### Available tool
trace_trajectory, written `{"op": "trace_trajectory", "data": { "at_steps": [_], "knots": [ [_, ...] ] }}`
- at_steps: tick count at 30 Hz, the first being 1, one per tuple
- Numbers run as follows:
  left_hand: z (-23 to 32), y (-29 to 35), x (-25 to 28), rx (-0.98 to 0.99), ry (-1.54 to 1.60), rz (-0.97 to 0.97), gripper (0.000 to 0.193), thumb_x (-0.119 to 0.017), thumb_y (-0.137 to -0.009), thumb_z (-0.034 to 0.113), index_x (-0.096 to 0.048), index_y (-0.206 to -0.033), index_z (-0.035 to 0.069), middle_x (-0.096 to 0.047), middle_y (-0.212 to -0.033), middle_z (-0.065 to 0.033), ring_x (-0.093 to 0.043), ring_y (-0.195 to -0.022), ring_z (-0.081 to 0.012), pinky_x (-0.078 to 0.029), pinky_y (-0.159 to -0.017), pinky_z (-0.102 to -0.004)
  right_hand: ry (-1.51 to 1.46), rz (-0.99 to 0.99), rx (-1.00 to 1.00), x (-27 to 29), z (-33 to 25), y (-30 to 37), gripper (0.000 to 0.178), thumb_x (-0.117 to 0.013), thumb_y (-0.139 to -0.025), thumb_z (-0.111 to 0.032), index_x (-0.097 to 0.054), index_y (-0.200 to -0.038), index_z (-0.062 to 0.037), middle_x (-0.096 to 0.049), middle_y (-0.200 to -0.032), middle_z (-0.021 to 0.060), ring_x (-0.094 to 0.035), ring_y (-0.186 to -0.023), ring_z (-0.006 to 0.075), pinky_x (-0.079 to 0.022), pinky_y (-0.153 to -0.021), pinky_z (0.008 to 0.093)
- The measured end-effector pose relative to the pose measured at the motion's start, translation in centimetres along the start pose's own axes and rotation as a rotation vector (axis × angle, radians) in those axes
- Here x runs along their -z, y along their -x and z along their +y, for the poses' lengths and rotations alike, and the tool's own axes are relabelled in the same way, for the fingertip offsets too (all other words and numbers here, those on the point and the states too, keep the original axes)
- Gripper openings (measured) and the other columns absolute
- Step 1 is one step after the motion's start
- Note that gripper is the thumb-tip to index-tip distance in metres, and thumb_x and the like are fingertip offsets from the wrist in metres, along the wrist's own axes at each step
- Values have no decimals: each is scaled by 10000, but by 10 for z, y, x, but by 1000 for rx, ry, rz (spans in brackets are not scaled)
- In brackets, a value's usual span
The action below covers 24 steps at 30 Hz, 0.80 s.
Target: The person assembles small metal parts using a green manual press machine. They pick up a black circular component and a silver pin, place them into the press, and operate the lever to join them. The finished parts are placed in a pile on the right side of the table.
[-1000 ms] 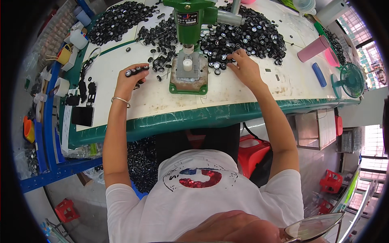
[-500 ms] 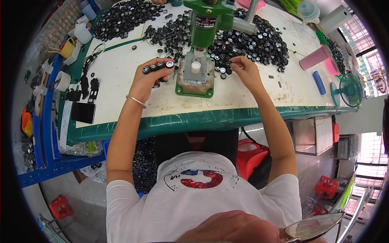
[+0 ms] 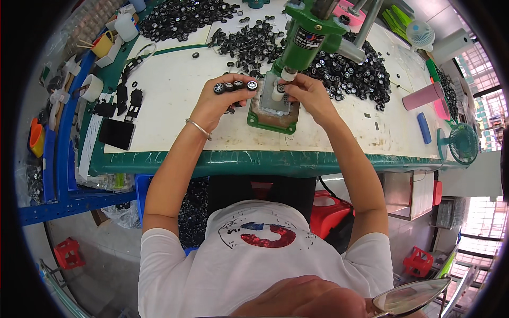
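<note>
My left hand [image 3: 212, 103] is closed around several small black toy wheels [image 3: 228, 87] with silver spoked faces, lined up along the fingers just left of the press. With its fingertips, my right hand [image 3: 314, 99] pinches one black wheel [image 3: 281, 88] at the top of a short white post [image 3: 277, 97]. That post stands on the metal plate of a green hand press [image 3: 305, 41]. The ram tip [image 3: 288, 74] hangs just above my right fingers. Whether the wheel rests on the post cannot be made out.
Behind the press lie a heap of loose wheels [image 3: 352, 74] and a pile of wheels with thin axles [image 3: 246, 45]. Another wheel heap [image 3: 183, 20] is at the far left. A phone [image 3: 116, 134] lies at left; a pink cylinder [image 3: 422, 97] and green fan [image 3: 460, 144] stand at right.
My right hand has moved left from the wheel heap to the white post, bringing a wheel. The left hand still holds its wheels beside the press. The whole view has shifted slightly.
</note>
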<state>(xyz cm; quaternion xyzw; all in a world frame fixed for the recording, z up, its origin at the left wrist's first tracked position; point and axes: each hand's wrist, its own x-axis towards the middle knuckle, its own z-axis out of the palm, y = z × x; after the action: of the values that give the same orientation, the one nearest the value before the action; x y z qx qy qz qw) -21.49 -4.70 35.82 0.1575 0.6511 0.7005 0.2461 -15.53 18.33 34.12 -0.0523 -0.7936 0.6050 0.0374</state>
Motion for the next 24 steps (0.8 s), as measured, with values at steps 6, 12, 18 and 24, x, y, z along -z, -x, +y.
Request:
{"op": "trace_trajectory", "data": {
  "at_steps": [6,12,18,24],
  "knots": [
    [2,-5,-8,-36,-19,-11,240,-745,-764,103,-694,-993,55,-614,-727,22,-542,-614,-42,-361,-507,-172,130,-27,-133,-7,-19,-3,261,-598,-828,-77,-649,-1071,4,-635,-889,32,-535,-720,70,-477,-667,233],
    [7,-20,-25,-138,-69,-64,227,-734,-771,73,-689,-990,33,-643,-764,-10,-557,-613,-53,-423,-553,-176,-137,48,-90,1,-16,-3,289,-612,-787,-119,-635,-1031,35,-625,-908,65,-557,-672,111,-488,-615,286],
    [4,-23,-28,-136,-55,-43,234,-737,-768,76,-689,-992,31,-653,-779,-16,-561,-612,-57,-429,-556,-182,313,37,185,-8,-10,3,338,-683,-792,-226,-640,-1054,-15,-574,-959,73,-564,-716,146,-474,-662,291],
    [1,-25,-33,-137,-51,-47,255,-759,-748,86,-687,-988,35,-657,-790,-14,-557,-603,-61,-403,-538,-180,229,19,124,0,-5,5,416,-696,-803,-284,-625,-1103,-4,-554,-1013,98,-586,-766,160,-486,-689,292]
  ]
}}
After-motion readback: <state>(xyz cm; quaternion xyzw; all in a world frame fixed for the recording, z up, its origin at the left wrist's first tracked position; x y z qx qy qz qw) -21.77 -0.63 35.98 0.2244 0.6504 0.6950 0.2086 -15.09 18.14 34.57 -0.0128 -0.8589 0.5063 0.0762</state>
